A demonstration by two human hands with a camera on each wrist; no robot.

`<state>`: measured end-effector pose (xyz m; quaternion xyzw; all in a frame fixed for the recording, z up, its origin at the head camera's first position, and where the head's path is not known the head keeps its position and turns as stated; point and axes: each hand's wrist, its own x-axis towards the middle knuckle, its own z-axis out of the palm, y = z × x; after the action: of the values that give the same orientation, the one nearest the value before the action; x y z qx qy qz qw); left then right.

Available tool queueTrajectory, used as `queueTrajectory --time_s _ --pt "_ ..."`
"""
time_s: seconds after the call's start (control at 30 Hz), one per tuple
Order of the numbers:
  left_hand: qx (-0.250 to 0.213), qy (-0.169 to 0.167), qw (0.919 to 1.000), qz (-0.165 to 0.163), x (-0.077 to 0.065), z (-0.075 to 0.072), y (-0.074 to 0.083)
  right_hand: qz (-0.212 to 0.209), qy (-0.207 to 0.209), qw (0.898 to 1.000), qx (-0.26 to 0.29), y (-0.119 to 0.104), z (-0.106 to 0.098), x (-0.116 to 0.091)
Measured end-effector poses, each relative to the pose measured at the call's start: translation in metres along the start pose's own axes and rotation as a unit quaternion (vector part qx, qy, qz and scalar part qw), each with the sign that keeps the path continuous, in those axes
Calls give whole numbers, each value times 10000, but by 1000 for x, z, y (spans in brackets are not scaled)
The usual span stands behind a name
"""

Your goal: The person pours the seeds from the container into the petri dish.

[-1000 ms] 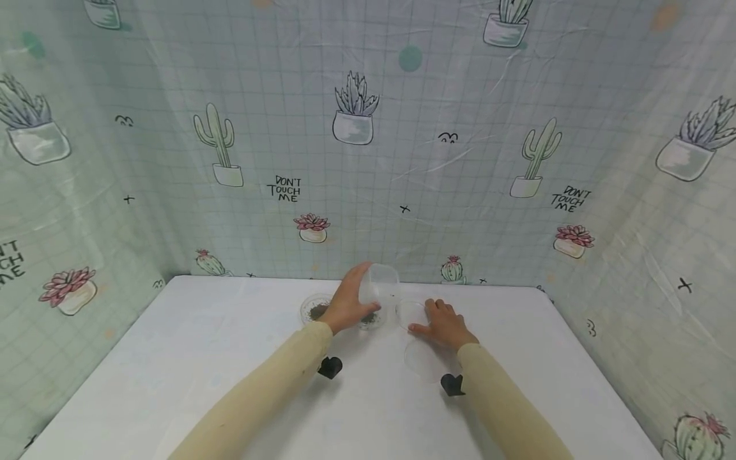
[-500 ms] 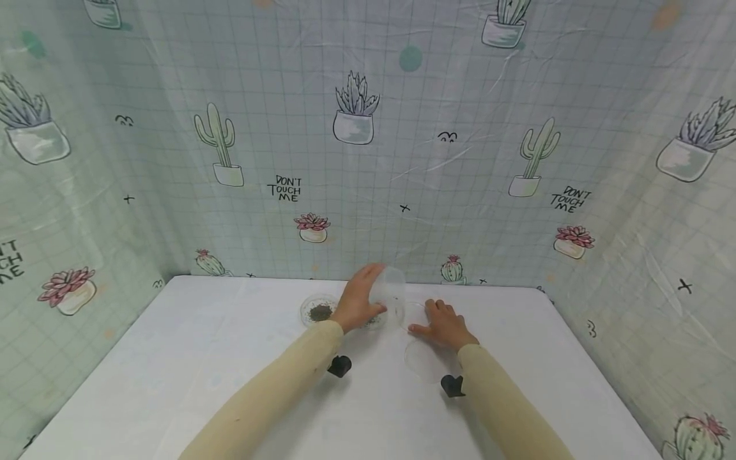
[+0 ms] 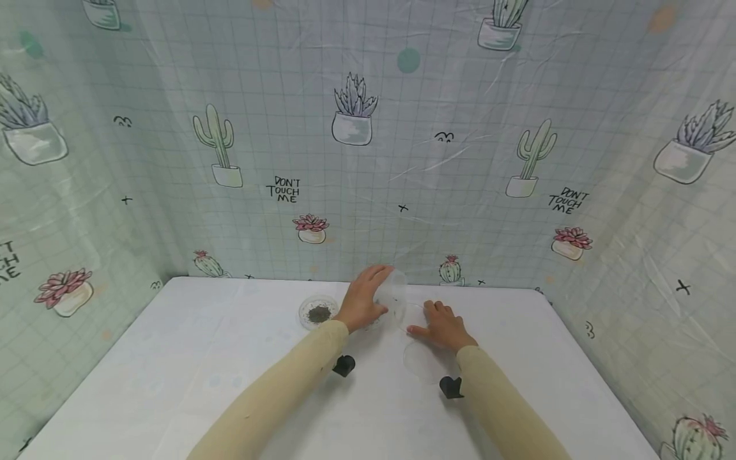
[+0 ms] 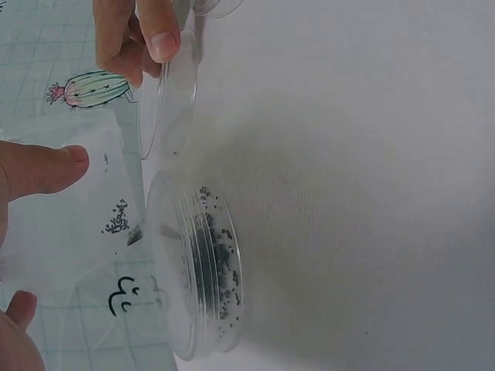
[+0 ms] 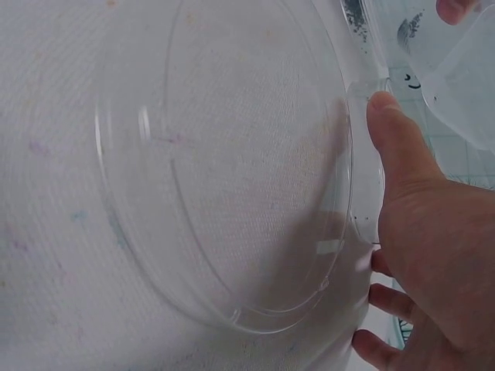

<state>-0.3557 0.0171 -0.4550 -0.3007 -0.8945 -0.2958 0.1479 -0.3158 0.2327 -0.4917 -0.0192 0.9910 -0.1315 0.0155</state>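
Observation:
My left hand [image 3: 359, 303] grips a frosted plastic cup [image 3: 391, 294], tilted toward the right above the table. Dark grains show through its wall in the left wrist view, between thumb and fingers. My right hand [image 3: 443, 326] holds a clear petri dish [image 4: 182, 100] by its edge at the table, thumb on the near side. Left of that, close below the cup, stands a petri dish [image 4: 234, 263] with dark grains in it, mostly hidden by my left hand in the head view. Another petri dish [image 3: 303, 308] with a dark pile lies farther left.
A clear round lid or dish [image 5: 232, 154] lies on the white table [image 3: 230, 383] in front of my right hand. Behind the table's back edge hangs a cactus-print cloth [image 3: 259, 243]. Black wrist mounts [image 3: 345, 365] sit under both sleeves.
My left hand has shifted right with the cup, which now tips farther toward the dish at my right hand. More of the leftmost petri dish shows. The right hand stays in place.

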Motion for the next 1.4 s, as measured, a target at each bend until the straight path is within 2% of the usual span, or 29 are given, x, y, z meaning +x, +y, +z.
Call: queueTrajectory --time_s 0.17,0.53,0.67,0.83,1.13,1.23,1.4 --pt "264 -120 9994 176 1 -1 4 -35 14 10000 27 0 0 0" --pt "710 -139 9949 701 3 2 6 -34 -3 10000 4 0 2 1" --pt "908 -173 9924 813 5 2 8 -27 26 10000 -33 2 2 1" --pt "930 -225 9909 943 7 2 11 32 10 10000 12 2 2 1" --pt "1207 -477 9855 1094 11 1 16 125 -66 9999 -36 1 -1 3" --pt "1355 -565 9819 1196 11 2 17 138 -91 9998 -52 0 -2 3" --pt "1766 -596 9703 1541 13 3 21 92 -81 9999 -87 -1 -2 2"
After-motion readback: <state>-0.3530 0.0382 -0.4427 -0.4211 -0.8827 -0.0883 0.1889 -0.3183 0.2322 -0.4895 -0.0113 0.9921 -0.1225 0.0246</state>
